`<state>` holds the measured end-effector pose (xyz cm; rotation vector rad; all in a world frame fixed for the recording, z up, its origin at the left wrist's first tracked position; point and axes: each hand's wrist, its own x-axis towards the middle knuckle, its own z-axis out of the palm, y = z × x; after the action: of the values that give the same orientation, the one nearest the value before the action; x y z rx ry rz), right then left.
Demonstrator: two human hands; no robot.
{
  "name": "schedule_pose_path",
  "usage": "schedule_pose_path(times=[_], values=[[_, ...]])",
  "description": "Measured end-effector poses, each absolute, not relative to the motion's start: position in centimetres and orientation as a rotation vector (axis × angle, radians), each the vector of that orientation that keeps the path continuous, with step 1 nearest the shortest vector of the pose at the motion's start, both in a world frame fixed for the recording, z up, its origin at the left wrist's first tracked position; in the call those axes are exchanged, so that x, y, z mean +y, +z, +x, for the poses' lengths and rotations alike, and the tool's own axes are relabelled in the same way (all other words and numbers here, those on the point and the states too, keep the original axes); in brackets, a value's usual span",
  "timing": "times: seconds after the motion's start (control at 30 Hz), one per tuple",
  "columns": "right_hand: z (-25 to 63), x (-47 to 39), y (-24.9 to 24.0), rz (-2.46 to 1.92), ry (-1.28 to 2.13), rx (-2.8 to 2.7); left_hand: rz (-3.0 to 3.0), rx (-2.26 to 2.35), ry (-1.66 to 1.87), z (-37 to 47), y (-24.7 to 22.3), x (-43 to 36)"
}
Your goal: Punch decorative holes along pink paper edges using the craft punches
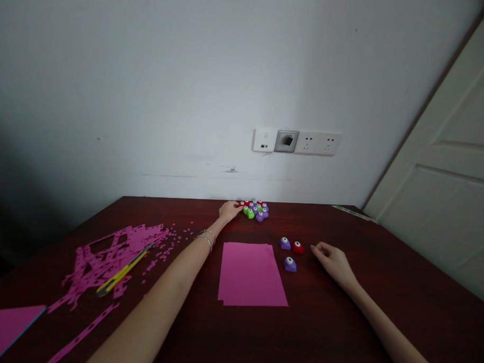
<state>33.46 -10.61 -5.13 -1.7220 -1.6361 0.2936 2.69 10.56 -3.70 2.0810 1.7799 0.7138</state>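
At the back of the table, my left hand (228,210) pinches a small red craft punch (241,204) at the left edge of a cluster. Several purple, green and red craft punches (259,209) stand close together there, each with a white round button. My right hand (334,262) rests on the table with its fingers curled together and nothing visible in them. Just left of it are another red craft punch (298,248) and two purple ones, a rear one (285,244) and a front one (290,264). Pink paper sheets (250,274) lie stacked between my arms.
On the left are punched pink paper strips (104,253), tiny pink cut-outs (160,257) and a yellow utility knife (123,271). More pink paper (9,327) sits at the near left corner. A thin ruler-like strip (354,213) lies far right. Wall sockets (318,143) are above the table.
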Motion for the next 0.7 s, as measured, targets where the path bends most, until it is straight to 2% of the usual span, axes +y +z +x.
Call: schedule_pose_path(times=[0.4,0.7], values=[[33.42,-10.68,-5.38,-1.728,0.254,-1.662,2.023,1.788,0.708,2.75,-3.47,10.85],[33.52,-10.62,-5.52,-1.709,0.245,-1.661,1.91,1.663,0.847,1.92,-3.45,10.57]])
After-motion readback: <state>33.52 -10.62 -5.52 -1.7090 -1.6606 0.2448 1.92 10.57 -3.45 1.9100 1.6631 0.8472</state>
